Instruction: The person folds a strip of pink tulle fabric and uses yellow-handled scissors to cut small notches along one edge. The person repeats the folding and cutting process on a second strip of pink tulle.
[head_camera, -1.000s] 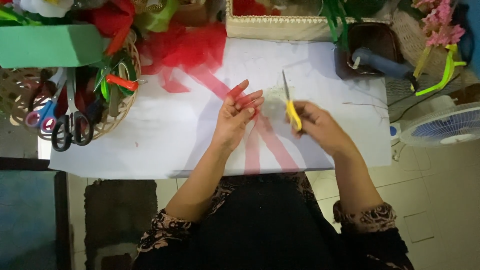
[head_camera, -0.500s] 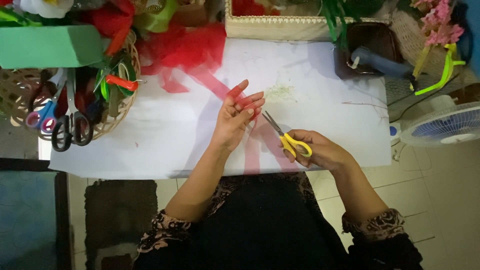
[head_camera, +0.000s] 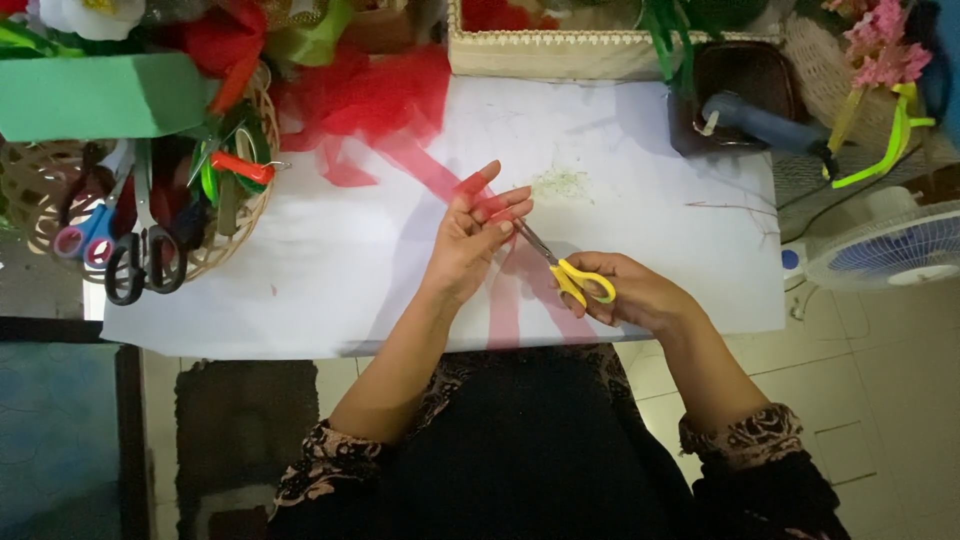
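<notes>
My left hand (head_camera: 472, 238) hovers over the white table (head_camera: 330, 290) and pinches a strip of sheer red mesh ribbon (head_camera: 440, 180) between its fingers. The ribbon runs from a red bunch at the table's back, through my fingers, and hangs down toward my lap. My right hand (head_camera: 630, 295) grips yellow-handled scissors (head_camera: 565, 268). Their blades point up and to the left and meet the ribbon just below my left fingertips.
A woven basket (head_camera: 245, 215) at the left holds several scissors and tools. A green box (head_camera: 100, 95) lies above it. A cream lace-trimmed tray (head_camera: 560, 50) stands at the back, a glue gun (head_camera: 760, 125) in a dark holder at back right, a white fan (head_camera: 885, 245) at the right.
My right hand has swung the scissors from upright down and to the left, bringing the blades to the ribbon at my left hand. The left hand has stayed in place.
</notes>
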